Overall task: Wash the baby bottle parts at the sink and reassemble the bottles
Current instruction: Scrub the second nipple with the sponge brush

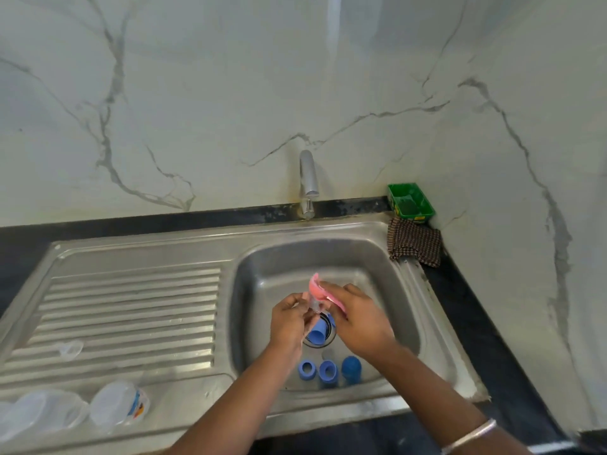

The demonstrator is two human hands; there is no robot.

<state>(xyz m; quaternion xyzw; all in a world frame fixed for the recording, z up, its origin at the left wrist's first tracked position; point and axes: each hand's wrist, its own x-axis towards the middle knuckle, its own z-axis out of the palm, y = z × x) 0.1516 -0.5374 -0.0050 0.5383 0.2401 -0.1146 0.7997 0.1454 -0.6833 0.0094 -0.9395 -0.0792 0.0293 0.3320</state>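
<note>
Left hand [289, 318] pinches a small clear soft teat [313, 305] (slippery wet; hold its base); right hand [356, 318] grips a pink scrub pad [320, 290].

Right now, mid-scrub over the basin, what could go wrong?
1. The left hand pinches a small clear part while the right hand rubs it with the pink sponge; a slippery grip could drop it.
2. A blue cap lies over the drain, so water may pool.
3. The clear nipple on the sloped drainboard is easily overlooked.
</note>
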